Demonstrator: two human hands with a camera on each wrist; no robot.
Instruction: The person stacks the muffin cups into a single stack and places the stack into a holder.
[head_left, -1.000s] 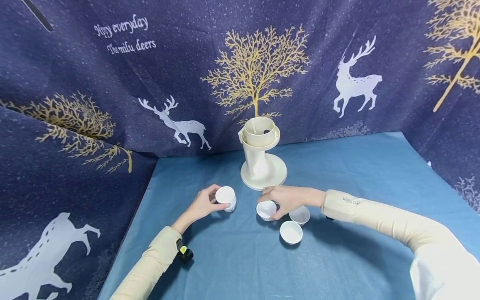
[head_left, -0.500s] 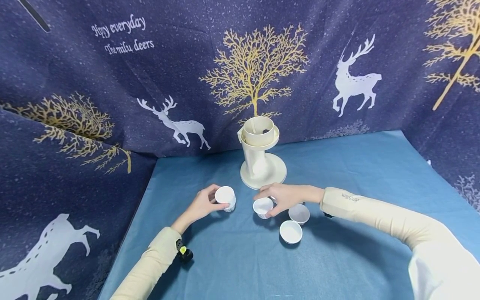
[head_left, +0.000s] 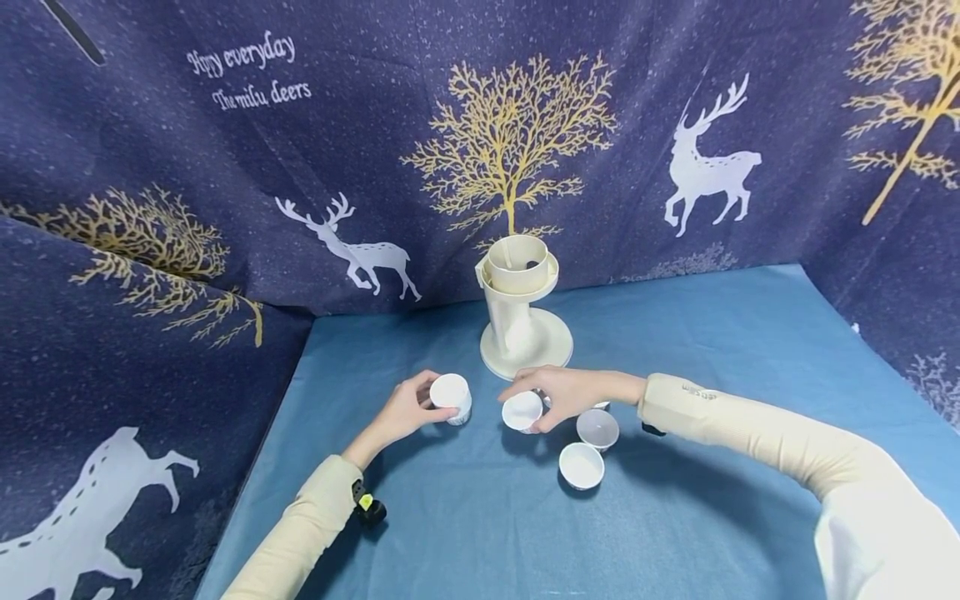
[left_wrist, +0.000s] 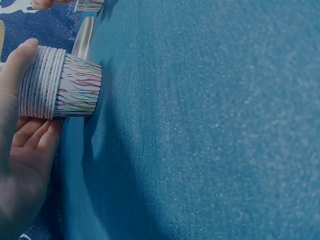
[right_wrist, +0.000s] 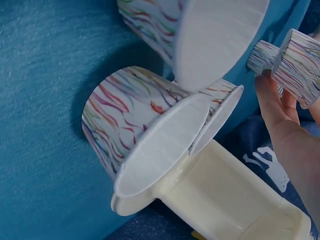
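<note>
My left hand (head_left: pixel 407 408) grips a stack of nested white paper cups (head_left: pixel 452 390). In the left wrist view the stack (left_wrist: pixel 75 85) lies sideways across the picture, its many rims by the thumb and wavy coloured lines on the outer cup. Between thumb and fingers, my right hand (head_left: pixel 564 395) pinches a single paper cup (head_left: pixel 521 410) of the same pattern, mouth up, to the right of the stack. Whether this cup touches the table I cannot tell. Two more upright cups, a rear one (head_left: pixel 597 429) and a front one (head_left: pixel 581 465), stand below the right wrist.
A cream stand (head_left: pixel 513 325) with a ring-held round top and disc base rises behind the hands. Another cup rim (head_left: pixel 602 406) peeks out behind the right wrist, mostly hidden. Blue cloth (head_left: pixel 465 533) covers the table; a patterned curtain (head_left: pixel 360 150) hangs at the back.
My right hand has shifted a little left with its cup, closer to the stack and away from the standing cups. A rim behind the wrist now shows. The left hand stays put.
</note>
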